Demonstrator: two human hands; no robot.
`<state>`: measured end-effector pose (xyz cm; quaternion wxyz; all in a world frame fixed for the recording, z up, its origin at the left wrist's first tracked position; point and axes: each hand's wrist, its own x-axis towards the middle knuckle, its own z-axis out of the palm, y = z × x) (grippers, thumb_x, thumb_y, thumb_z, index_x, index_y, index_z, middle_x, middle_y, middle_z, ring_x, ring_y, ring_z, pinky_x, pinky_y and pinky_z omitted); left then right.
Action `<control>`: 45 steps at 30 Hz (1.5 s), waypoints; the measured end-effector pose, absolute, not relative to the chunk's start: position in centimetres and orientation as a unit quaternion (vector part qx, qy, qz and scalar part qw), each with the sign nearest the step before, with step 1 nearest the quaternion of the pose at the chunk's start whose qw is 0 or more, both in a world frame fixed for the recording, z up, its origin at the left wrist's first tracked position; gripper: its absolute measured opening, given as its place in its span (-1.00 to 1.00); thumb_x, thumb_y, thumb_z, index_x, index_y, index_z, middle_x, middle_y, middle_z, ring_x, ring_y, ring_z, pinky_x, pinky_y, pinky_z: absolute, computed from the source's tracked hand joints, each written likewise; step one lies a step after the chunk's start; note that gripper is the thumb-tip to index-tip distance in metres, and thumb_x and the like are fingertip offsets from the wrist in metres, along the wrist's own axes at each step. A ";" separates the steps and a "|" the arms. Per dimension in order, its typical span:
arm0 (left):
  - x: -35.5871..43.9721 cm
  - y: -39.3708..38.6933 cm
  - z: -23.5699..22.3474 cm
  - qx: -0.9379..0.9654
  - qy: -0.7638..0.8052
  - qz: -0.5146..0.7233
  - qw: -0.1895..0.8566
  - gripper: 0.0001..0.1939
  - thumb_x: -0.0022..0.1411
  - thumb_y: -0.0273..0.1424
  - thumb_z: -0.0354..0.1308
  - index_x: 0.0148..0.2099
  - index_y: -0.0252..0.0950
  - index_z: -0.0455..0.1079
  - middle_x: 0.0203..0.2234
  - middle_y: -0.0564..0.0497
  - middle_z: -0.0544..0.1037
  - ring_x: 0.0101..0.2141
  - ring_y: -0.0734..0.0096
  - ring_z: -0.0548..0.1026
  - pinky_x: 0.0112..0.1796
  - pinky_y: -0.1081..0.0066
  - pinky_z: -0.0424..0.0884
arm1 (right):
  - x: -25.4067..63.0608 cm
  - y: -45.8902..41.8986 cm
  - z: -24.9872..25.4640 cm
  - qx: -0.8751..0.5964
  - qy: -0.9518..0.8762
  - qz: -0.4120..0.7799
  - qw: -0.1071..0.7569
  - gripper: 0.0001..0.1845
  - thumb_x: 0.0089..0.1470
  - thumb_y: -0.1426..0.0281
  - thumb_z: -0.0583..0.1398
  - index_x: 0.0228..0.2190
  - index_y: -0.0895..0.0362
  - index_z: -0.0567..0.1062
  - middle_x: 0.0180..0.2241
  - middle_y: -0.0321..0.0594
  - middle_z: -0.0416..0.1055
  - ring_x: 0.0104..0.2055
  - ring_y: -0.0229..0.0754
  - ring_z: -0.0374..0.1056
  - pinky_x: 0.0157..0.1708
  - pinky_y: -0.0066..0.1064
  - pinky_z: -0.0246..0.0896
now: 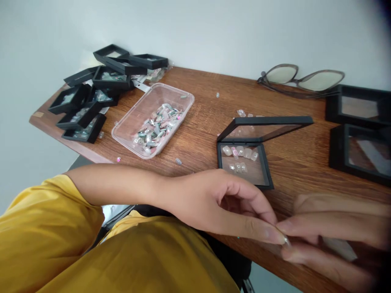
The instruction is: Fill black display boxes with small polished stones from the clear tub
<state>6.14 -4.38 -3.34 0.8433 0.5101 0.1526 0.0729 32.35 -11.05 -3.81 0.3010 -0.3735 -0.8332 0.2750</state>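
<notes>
My left hand and my right hand meet at the near table edge, fingertips pinching a tiny pale press-on nail between them. The right hand is blurred, and a pale strip shows under its fingers. Just beyond the left hand lies an open black display box with several decorated nails stuck on its base, its clear lid propped up. A clear plastic tub holding several loose nails sits at the middle left.
A heap of black display boxes fills the table's far left corner. Two more black boxes stand at the right. Eyeglasses lie by the wall. Loose nails dot the wooden table.
</notes>
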 end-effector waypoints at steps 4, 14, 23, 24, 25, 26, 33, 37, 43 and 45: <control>5.7 -3.9 -3.1 0.617 0.133 0.047 0.774 -0.72 0.37 -0.21 0.33 -0.11 -0.34 0.47 -0.39 0.10 0.51 -0.43 0.66 0.40 -0.43 0.64 0.36 | 33.3 -11.2 -3.8 -0.360 -0.842 0.295 0.271 -0.79 0.27 0.31 0.38 -0.06 0.00 0.59 -0.40 -0.35 0.37 -0.42 -0.41 0.33 -0.45 -0.55 0.28; 5.2 -4.5 -4.5 0.953 0.028 0.202 0.225 -0.64 0.56 -0.21 -0.01 -0.09 -0.25 0.58 -0.24 0.06 0.69 -0.12 0.32 0.57 -0.09 0.26 0.44 | 32.6 -8.0 -4.5 -0.479 -0.829 0.094 0.272 -0.83 0.39 0.25 0.28 -0.05 0.01 0.60 -0.22 -0.38 0.53 -0.32 -0.45 0.42 -0.39 -0.65 0.27; 5.0 -4.4 -4.5 0.976 0.028 0.197 0.089 -0.69 0.53 -0.28 0.03 -0.16 -0.24 0.57 -0.21 0.06 0.69 0.02 0.23 0.61 0.02 0.23 0.50 | 31.8 -7.3 -5.5 -0.457 -0.843 0.124 0.253 -0.80 0.45 0.20 0.20 -0.09 -0.03 0.61 -0.27 -0.47 0.52 -0.41 -0.47 0.42 -0.50 -0.63 0.28; 5.0 -4.4 -4.5 0.977 0.030 0.190 0.090 -0.71 0.52 -0.30 0.05 -0.18 -0.25 0.56 -0.22 0.05 0.69 0.03 0.22 0.61 0.00 0.24 0.51 | 31.7 -7.3 -5.6 -0.460 -0.842 0.126 0.253 -0.81 0.44 0.21 0.21 -0.09 -0.04 0.61 -0.23 -0.47 0.54 -0.37 -0.45 0.46 -0.50 -0.62 0.28; 5.0 -4.5 -4.6 0.977 0.032 0.187 0.092 -0.73 0.52 -0.31 0.07 -0.18 -0.25 0.56 -0.24 0.05 0.69 0.03 0.21 0.61 -0.04 0.25 0.53 | 31.6 -7.4 -5.6 -0.463 -0.840 0.127 0.254 -0.82 0.44 0.21 0.21 -0.09 -0.04 0.62 -0.21 -0.46 0.55 -0.34 -0.42 0.49 -0.52 -0.60 0.28; 5.0 -4.5 -4.6 0.977 0.035 0.186 0.094 -0.74 0.51 -0.32 0.08 -0.19 -0.25 0.55 -0.25 0.05 0.68 0.03 0.22 0.61 -0.08 0.27 0.54 | 31.6 -7.4 -5.5 -0.467 -0.838 0.127 0.254 -0.82 0.44 0.22 0.22 -0.09 -0.04 0.62 -0.19 -0.45 0.56 -0.32 -0.40 0.50 -0.53 -0.58 0.28; 5.0 -4.7 -4.6 0.977 0.043 0.191 0.087 -0.79 0.47 -0.30 0.15 -0.22 -0.23 0.54 -0.28 0.02 0.68 0.00 0.26 0.63 -0.22 0.35 0.54 | 31.1 -7.8 -4.8 -0.464 -0.841 0.113 0.253 -0.81 0.45 0.27 0.21 -0.14 0.03 0.63 -0.25 -0.38 0.54 -0.36 -0.39 0.47 -0.50 -0.53 0.29; 5.0 -4.7 -4.5 0.974 0.027 0.207 0.087 -0.81 0.43 -0.34 0.19 -0.28 -0.19 0.54 -0.36 0.06 0.67 0.00 0.17 0.65 -0.24 0.32 0.56 | 31.5 -8.2 -4.8 -0.457 -0.855 0.076 0.232 -0.78 0.46 0.23 0.19 -0.06 0.02 0.60 -0.20 -0.36 0.54 -0.29 -0.34 0.49 -0.42 -0.48 0.35; 5.0 -4.8 -4.7 0.973 0.034 0.207 0.096 -0.80 0.43 -0.39 0.16 -0.28 -0.21 0.54 -0.37 0.06 0.67 -0.02 0.21 0.66 -0.30 0.37 0.57 | 32.3 -8.6 -4.7 -0.468 -0.846 0.096 0.234 -0.80 0.46 0.19 0.21 0.01 -0.04 0.56 -0.16 -0.41 0.54 -0.26 -0.41 0.47 -0.35 -0.57 0.33; 4.9 -4.8 -4.6 0.974 0.037 0.206 0.092 -0.80 0.44 -0.39 0.16 -0.29 -0.21 0.54 -0.36 0.03 0.67 -0.02 0.23 0.66 -0.31 0.38 0.56 | 32.2 -8.6 -4.6 -0.470 -0.844 0.099 0.238 -0.80 0.45 0.21 0.22 0.03 -0.05 0.55 -0.24 -0.42 0.51 -0.34 -0.45 0.41 -0.37 -0.60 0.30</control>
